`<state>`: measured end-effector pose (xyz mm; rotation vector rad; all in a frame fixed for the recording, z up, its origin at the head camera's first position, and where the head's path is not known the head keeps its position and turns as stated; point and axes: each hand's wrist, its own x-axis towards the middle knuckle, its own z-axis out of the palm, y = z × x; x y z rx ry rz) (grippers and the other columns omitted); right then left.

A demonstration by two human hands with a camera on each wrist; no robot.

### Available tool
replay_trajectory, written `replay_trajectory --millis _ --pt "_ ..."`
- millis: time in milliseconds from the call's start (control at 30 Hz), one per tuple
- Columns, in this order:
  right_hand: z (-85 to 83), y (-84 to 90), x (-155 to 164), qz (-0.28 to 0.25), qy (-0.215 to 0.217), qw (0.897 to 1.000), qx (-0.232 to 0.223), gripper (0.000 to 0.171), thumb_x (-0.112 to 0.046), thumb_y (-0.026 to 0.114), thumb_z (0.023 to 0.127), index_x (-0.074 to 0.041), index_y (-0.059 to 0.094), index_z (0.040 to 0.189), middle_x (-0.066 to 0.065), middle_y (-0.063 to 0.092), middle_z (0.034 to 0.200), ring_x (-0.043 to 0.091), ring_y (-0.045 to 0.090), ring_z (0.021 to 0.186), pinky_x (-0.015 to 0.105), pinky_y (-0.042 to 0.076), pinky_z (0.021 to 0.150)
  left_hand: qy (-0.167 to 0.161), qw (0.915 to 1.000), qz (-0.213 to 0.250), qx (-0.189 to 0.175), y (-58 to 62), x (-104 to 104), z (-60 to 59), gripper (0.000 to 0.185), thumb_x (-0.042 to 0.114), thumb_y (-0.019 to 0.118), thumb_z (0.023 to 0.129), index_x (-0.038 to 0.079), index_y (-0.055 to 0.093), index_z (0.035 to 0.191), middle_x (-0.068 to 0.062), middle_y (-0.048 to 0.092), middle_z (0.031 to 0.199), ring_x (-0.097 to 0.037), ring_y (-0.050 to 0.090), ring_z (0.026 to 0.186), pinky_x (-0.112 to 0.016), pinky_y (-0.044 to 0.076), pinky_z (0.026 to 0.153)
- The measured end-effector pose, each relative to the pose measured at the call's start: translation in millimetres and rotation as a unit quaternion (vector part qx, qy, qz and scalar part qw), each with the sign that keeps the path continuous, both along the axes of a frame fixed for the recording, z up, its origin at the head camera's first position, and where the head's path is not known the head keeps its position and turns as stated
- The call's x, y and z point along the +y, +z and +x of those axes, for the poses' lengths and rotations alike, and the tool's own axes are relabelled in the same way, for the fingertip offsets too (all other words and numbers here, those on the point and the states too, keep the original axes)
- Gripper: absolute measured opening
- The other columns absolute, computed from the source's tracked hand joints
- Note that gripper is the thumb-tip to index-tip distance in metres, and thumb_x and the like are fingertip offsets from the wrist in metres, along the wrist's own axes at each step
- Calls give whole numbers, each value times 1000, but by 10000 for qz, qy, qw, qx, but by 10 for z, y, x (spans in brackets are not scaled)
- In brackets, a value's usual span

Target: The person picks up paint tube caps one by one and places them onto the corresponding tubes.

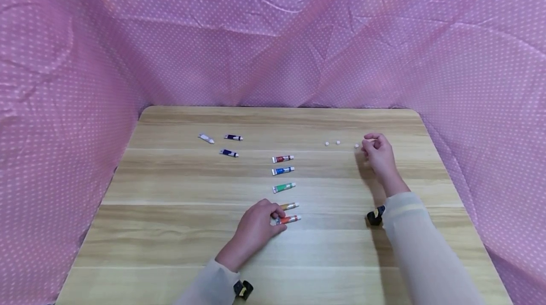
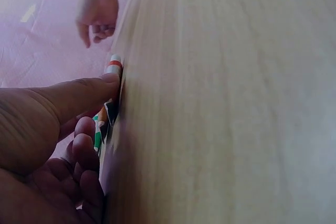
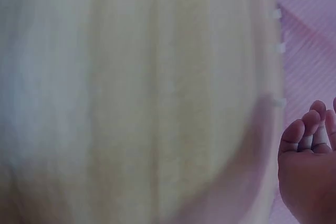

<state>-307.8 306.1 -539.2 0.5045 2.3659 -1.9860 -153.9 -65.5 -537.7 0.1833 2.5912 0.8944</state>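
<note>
My left hand (image 1: 258, 224) is at the near end of a column of small paint tubes. Its thumb and index finger lie on either side of the orange paint tube (image 1: 290, 219), whose tail they partly cover. In the left wrist view the thumb tip overlaps that tube (image 2: 114, 65) near its white cap. Just beyond lies the yellow paint tube (image 1: 291, 206), partly behind the fingers. My right hand (image 1: 379, 156) hovers at the far right with loosely bent fingers, close to a small white cap-like piece (image 1: 356, 146). Nothing shows between its fingers.
Farther up the column lie green (image 1: 284, 187), blue (image 1: 283, 171) and red (image 1: 283, 159) tubes. At the back left are a white tube (image 1: 206, 139) and two dark purple tubes (image 1: 233, 138). Two more white pieces (image 1: 327, 144) sit at the back right. Pink dotted cloth (image 1: 273, 58) surrounds the table.
</note>
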Motion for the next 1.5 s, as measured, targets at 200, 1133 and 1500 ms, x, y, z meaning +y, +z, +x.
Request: replay_trajectory --millis 200,1133,1500 --pt "-22 -121 51 895 101 9956 -241 34 -17 62 108 0 54 136 -8 62 80 5 57 68 19 47 58 93 9992 370 -110 35 -24 6 20 36 91 88 30 77 99 11 64 97 -9 57 85 -24 49 76" --pt "-150 -128 -55 3435 1265 9299 -352 34 -21 55 101 -2 64 127 16 66 105 30 62 95 37 49 84 1164 9900 801 40 336 -1036 -562 34 41 65 109 19 67 135 -7 66 129 -26 66 113 -44 59 97" --pt "-134 -216 -32 3363 1074 9345 -451 32 -23 54 104 -2 65 125 16 65 108 31 60 98 37 48 87 1194 9874 1031 113 301 -1143 -714 41 36 63 110 14 61 145 -11 57 147 -33 64 128 -50 58 105"
